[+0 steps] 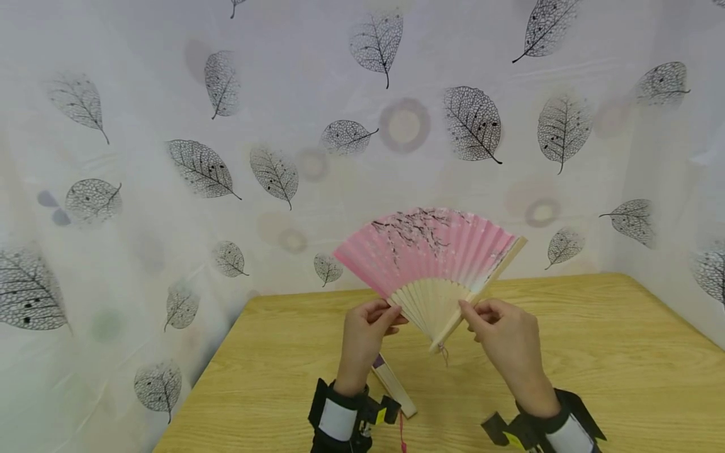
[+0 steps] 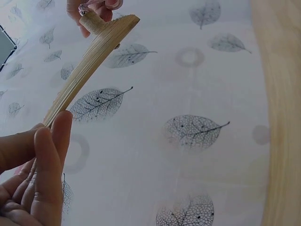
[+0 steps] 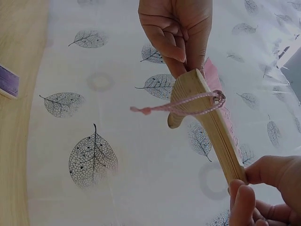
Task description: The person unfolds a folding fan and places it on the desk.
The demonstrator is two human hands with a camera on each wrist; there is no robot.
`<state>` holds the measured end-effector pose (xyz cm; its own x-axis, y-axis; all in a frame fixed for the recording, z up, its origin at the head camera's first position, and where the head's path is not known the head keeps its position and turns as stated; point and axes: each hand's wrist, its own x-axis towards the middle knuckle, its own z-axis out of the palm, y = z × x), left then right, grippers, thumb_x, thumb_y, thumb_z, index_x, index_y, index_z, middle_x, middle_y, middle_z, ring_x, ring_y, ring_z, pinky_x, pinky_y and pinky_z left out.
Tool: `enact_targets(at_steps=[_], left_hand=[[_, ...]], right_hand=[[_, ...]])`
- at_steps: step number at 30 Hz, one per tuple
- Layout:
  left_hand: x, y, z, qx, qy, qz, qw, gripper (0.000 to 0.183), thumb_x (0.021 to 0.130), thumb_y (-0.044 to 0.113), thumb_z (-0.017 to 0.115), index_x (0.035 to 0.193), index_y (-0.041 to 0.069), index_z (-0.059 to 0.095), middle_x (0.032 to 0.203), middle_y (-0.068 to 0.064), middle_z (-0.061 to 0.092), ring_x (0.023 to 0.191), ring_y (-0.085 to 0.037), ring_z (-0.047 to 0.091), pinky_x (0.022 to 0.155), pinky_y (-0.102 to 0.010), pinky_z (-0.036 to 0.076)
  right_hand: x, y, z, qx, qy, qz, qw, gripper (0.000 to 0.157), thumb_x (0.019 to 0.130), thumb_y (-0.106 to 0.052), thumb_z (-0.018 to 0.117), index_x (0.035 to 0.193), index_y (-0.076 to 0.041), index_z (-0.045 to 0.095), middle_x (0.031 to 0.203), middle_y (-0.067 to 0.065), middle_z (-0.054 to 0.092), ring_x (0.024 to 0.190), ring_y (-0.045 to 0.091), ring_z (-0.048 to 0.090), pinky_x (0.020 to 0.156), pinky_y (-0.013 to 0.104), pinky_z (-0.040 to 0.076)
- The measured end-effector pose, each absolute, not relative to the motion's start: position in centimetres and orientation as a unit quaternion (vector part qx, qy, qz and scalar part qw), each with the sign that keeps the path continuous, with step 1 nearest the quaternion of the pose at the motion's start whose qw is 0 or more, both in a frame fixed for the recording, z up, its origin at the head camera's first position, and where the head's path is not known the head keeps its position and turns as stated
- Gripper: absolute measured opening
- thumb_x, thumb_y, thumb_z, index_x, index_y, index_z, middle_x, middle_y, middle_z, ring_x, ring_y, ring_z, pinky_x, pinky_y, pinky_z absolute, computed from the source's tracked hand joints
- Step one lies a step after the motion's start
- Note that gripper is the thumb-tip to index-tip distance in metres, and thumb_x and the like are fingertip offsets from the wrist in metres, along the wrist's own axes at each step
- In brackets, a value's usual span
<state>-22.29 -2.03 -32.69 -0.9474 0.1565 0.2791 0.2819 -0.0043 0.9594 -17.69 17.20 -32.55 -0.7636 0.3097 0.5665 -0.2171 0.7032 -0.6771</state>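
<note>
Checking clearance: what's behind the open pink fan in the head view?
Behind the pink fan, the leaf-printed sheet shows above and the wooden table below. Part of the table's far edge is covered by the fan; anything else directly behind cannot be seen.

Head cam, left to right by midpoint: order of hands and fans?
Left hand → folded fan → pink fan → right hand.

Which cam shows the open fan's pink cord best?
Right wrist: the pink cord shows large there, loop and loose end visible. Head shows it small, hanging from the open fan; left wrist catches only a bit at the top edge.
</note>
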Motion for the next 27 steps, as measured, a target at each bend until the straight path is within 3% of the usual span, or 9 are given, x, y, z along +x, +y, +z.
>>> enact_targets(at_steps=[11, 18, 27], left_hand=[[-22.21, -2.12, -32.59, -0.154, -0.689, -0.706, 0.052, 0.029, 0.082, 0.022, 0.061, 0.095, -0.004, 0.063, 0.087, -0.019, 0.068, 0.077, -0.019, 0.064, 0.065, -0.026, 0.055], [-22.39, -2.11, -32.61, -0.139, -0.679, -0.719, 0.055, 0.029, 0.080, 0.023, 0.063, 0.092, -0.004, 0.062, 0.085, -0.017, 0.068, 0.077, -0.020, 0.064, 0.064, -0.022, 0.054], [-22.38, -2.06, -32.56, -0.127, -0.673, -0.726, 0.062, 0.031, 0.080, 0.025, 0.063, 0.091, -0.004, 0.061, 0.083, -0.014, 0.068, 0.077, -0.020, 0.064, 0.065, -0.023, 0.054]], right_hand=[[-17.74, 17.19, -32.50, -0.046, -0.845, 0.413, 0.336, 0.036, 0.080, -0.041, 0.061, 0.068, -0.007, 0.065, 0.055, 0.001, 0.061, 0.043, 0.007, 0.051, 0.035, 0.024, 0.038], [-17.96, 17.35, -32.46, -0.068, -0.831, 0.465, 0.296, 0.040, 0.078, -0.047, 0.060, 0.069, -0.008, 0.066, 0.054, 0.001, 0.061, 0.045, 0.013, 0.052, 0.036, 0.023, 0.032], [-18.02, 17.64, -32.43, -0.072, -0.824, 0.489, 0.277, 0.041, 0.077, -0.048, 0.061, 0.069, -0.008, 0.066, 0.052, -0.001, 0.060, 0.047, 0.015, 0.054, 0.040, 0.023, 0.032]])
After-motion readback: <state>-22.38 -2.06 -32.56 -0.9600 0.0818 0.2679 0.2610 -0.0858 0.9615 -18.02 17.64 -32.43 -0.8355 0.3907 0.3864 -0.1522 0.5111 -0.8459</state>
